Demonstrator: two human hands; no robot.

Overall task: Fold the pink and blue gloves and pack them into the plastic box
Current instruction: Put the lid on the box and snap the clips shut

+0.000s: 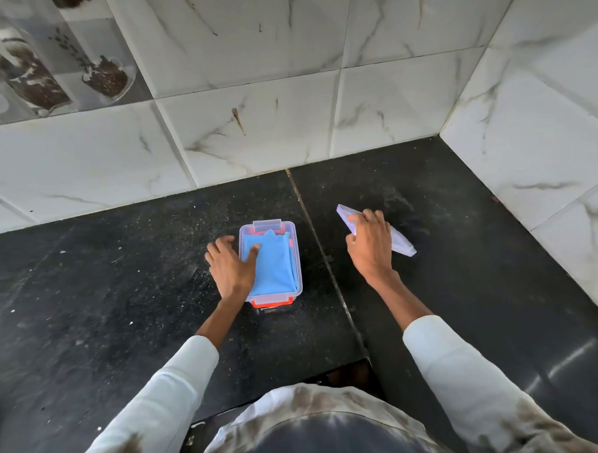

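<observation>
Black stone tabletop, marble-tiled corner: gloves going into box.
Plastic box (297,260) sitting mid-tabletop (105,286), folded blue glove (275,265) lying inside, pink showing beneath. Left hand (231,265) pressing on glove, fingers relaxed. Right hand (370,245) gripping clear lid (403,244) just right of box.

The plastic box (297,260) is clear, smooth plastic; blue gloves (275,268) look matt, perhaps rubber; counter (122,285) dark, speckled stone; wall tiles (284,73) glossy.
</observation>
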